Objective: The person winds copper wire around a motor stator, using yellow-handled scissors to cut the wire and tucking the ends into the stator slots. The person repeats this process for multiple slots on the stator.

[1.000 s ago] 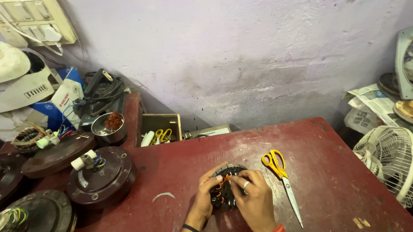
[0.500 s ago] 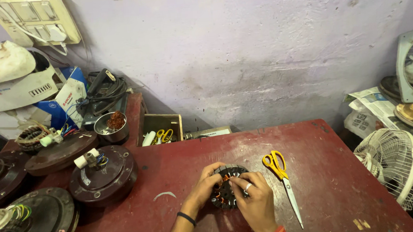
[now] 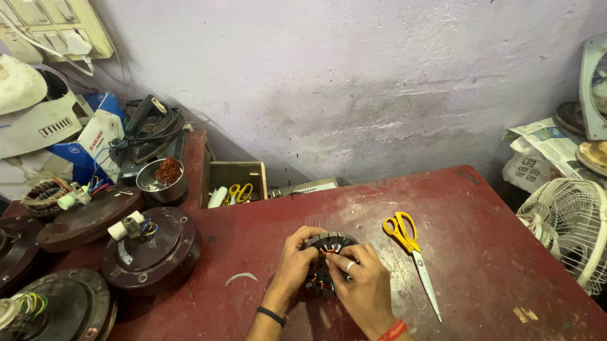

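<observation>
Copper-wound motor core [image 3: 325,260] sits low centre of the frame between my hands, left hand [image 3: 294,266] cupping its side, right hand [image 3: 364,286] pinching its top wires.

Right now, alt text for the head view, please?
Both hands, left hand and right hand, grip a round wound motor stator on a dark red table. Yellow-handled scissors lie just right; brown fan motor housings sit left.
</observation>
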